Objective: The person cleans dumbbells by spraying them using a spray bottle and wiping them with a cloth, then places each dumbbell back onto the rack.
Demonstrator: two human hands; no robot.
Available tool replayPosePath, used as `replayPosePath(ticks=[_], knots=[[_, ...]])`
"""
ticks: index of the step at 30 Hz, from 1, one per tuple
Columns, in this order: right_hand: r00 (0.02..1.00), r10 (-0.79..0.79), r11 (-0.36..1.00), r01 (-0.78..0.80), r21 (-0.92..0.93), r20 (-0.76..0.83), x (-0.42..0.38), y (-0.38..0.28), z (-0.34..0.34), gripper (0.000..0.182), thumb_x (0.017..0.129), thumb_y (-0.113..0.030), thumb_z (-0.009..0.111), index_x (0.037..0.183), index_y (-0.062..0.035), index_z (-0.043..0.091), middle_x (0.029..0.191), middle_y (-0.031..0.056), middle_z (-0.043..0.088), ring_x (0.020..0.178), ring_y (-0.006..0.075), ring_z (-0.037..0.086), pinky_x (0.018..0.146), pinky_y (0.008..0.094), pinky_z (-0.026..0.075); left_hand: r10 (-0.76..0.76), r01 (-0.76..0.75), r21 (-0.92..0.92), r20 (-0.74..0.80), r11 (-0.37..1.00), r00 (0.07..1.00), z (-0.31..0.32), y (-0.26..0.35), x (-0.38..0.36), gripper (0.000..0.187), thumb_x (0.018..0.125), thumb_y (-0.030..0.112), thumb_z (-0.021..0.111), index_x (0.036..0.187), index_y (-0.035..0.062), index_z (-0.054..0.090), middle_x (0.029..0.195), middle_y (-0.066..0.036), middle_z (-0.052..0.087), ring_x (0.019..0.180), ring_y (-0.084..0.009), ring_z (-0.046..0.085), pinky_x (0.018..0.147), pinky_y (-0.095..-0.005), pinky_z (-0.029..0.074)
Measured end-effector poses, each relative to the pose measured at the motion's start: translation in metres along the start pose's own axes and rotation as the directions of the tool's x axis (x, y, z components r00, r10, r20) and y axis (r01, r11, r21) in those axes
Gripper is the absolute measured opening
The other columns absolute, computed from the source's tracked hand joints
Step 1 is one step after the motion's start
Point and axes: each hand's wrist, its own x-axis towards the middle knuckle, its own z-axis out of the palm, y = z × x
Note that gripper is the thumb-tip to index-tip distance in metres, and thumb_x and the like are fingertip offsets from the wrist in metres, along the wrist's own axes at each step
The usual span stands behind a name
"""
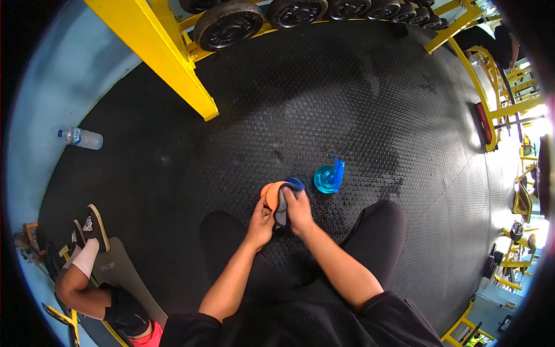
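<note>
In front of my knees, both hands hold a bundle of cloths [273,195], orange on the left, grey in the middle and dark blue at the upper right. My left hand [261,224] grips its lower left side with bent fingers. Wrapped round the right side is my right hand [298,211], its thumb at the top. A spray bottle [326,180] with clear blue liquid and a blue trigger head stands on the black floor just right of the bundle.
A yellow frame post [167,63] slants down at the upper left, beside racked dumbbells [230,25]. A plastic bottle [87,139] lies by the blue wall. At the lower left another person's legs [81,272] rest beside a grey board [124,272]. Yellow gym equipment [491,110] lines the right.
</note>
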Motion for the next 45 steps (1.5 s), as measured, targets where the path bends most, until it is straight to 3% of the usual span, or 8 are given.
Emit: replayPosePath(ticks=[7, 9, 13, 16, 24, 33, 37, 45], knots=[[0.991, -0.122, 0.956, 0.134, -0.261, 0.062, -0.005, 0.002, -0.009, 0.06, 0.093, -0.015, 0.065, 0.142, -0.0029, 0.032, 0.123, 0.0114, 0.056, 0.115, 0.0207, 0.055, 0.099, 0.0341, 0.045, -0.099, 0.064, 0.391, 0.07, 0.918, 0.993, -0.011, -0.001, 0.012, 0.048, 0.077, -0.01, 0.059, 0.124, 0.0018, 0.053, 0.11, -0.012, 0.061, 0.1, -0.0214, 0.062, 0.088, -0.0298, 0.048], [0.937, -0.127, 0.903, 0.245, -0.353, 0.326, 0.009, -0.016, -0.02, 0.055, 0.094, -0.017, 0.066, 0.14, -0.001, 0.039, 0.124, 0.0129, 0.06, 0.115, 0.0205, 0.057, 0.099, 0.0347, 0.045, 0.508, -0.246, 0.782, -0.104, 0.573, 0.855, -0.014, -0.015, 0.027, 0.042, 0.078, -0.003, 0.065, 0.119, 0.0013, 0.058, 0.114, -0.017, 0.064, 0.106, -0.0317, 0.063, 0.092, -0.0364, 0.049], [0.909, -0.056, 0.827, 0.274, -0.491, 0.413, 0.012, -0.005, -0.018, 0.052, 0.096, -0.016, 0.061, 0.139, 0.0016, 0.039, 0.127, 0.0166, 0.058, 0.117, 0.0248, 0.057, 0.101, 0.0356, 0.043, 0.235, -0.164, 0.406, -0.13, 0.899, 0.963, -0.006, 0.001, 0.046, 0.045, 0.081, 0.009, 0.071, 0.123, 0.0019, 0.058, 0.123, -0.018, 0.063, 0.113, -0.0342, 0.061, 0.094, -0.0398, 0.049], [0.898, -0.39, 0.608, 0.418, -0.675, 0.204, -0.01, -0.01, -0.005, 0.049, 0.093, -0.011, 0.053, 0.137, 0.0052, 0.042, 0.136, 0.0278, 0.048, 0.122, 0.044, 0.051, 0.104, 0.0432, 0.041, 0.392, -0.328, 0.441, -0.061, 0.835, 0.918, -0.008, -0.02, 0.05, 0.046, 0.08, 0.016, 0.073, 0.123, 0.0059, 0.06, 0.12, -0.017, 0.065, 0.116, -0.0344, 0.06, 0.096, -0.0391, 0.048], [0.686, -0.395, -0.199, 0.585, -0.786, 0.611, -0.03, -0.024, 0.029, 0.061, 0.081, -0.023, 0.057, 0.137, -0.0031, 0.05, 0.148, 0.0088, 0.044, 0.14, 0.0336, 0.035, 0.115, 0.0516, 0.026, 0.238, -0.183, 0.659, 0.007, 0.729, 0.971, -0.017, -0.05, 0.048, 0.046, 0.089, 0.032, 0.062, 0.129, 0.0088, 0.058, 0.12, -0.019, 0.064, 0.114, -0.0335, 0.061, 0.097, -0.038, 0.048], [0.541, -0.511, -0.056, 0.754, -0.654, 0.668, -0.054, 0.007, -0.005, 0.044, 0.08, -0.013, 0.06, 0.124, -0.0036, 0.061, 0.132, 0.0119, 0.059, 0.127, 0.033, 0.052, 0.105, 0.051, 0.041, 0.078, -0.037, 0.269, -0.142, 0.962, 0.987, -0.016, -0.015, 0.045, 0.038, 0.091, 0.029, 0.062, 0.121, 0.0057, 0.062, 0.112, -0.017, 0.066, 0.106, -0.0273, 0.065, 0.091, -0.0355, 0.049], [0.856, -0.444, 0.373, 0.447, -0.813, 0.267, -0.025, 0.017, -0.037, 0.032, 0.079, -0.017, 0.067, 0.107, -0.0018, 0.064, 0.1, 0.0204, 0.065, 0.096, 0.0412, 0.063, 0.088, 0.0432, 0.051, 0.406, -0.296, 0.319, -0.372, 0.901, 0.835, -0.023, -0.02, 0.056, 0.03, 0.09, 0.028, 0.07, 0.096, -0.0008, 0.069, 0.076, -0.011, 0.069, 0.07, -0.0211, 0.067, 0.066, -0.0349, 0.05], [0.586, -0.551, -0.169, 0.619, -0.767, 0.595, -0.027, -0.03, -0.02, 0.087, 0.075, -0.049, 0.069, 0.14, 0.0006, 0.04, 0.142, 0.0245, 0.043, 0.128, 0.0411, 0.047, 0.104, 0.0548, 0.036, 0.31, -0.222, 0.245, -0.429, 0.944, 0.848, -0.029, 0.019, 0.027, 0.034, 0.088, 0.031, 0.074, 0.095, -0.0024, 0.069, 0.081, -0.007, 0.07, 0.072, -0.0104, 0.062, 0.065, -0.0308, 0.049]])
